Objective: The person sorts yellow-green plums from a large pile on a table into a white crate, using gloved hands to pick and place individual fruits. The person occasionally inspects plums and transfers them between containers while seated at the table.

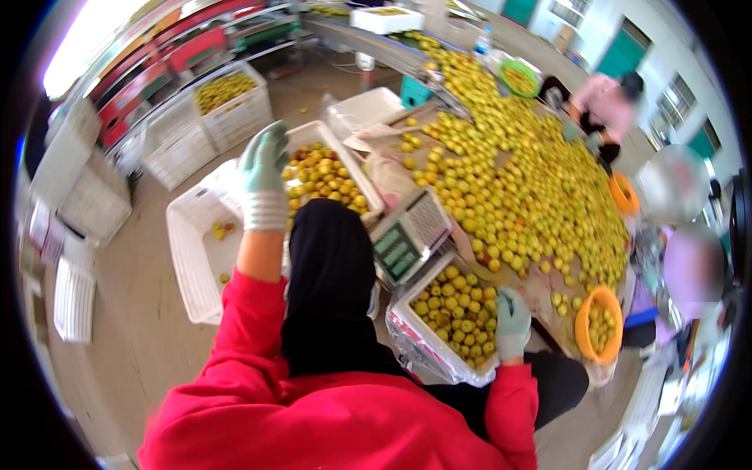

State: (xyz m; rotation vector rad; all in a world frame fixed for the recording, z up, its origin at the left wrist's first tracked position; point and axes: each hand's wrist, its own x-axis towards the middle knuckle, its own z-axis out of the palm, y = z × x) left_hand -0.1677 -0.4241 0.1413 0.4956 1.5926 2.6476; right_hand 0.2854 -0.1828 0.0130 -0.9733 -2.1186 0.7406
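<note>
Fruit [458,309] fills a lined crate [427,352] near the surface [540,294] edge. Right hand [513,316] at that crate's right rim; grip, can't tell from here. Left hand [265,160] open, raised near second crate [188,266]; floor [133,329] stretches left.

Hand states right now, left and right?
Pale-green-gloved left hand: open, nothing visibly held.
Pale-green-gloved right hand: partly curled; any grip cannot be told.
</note>
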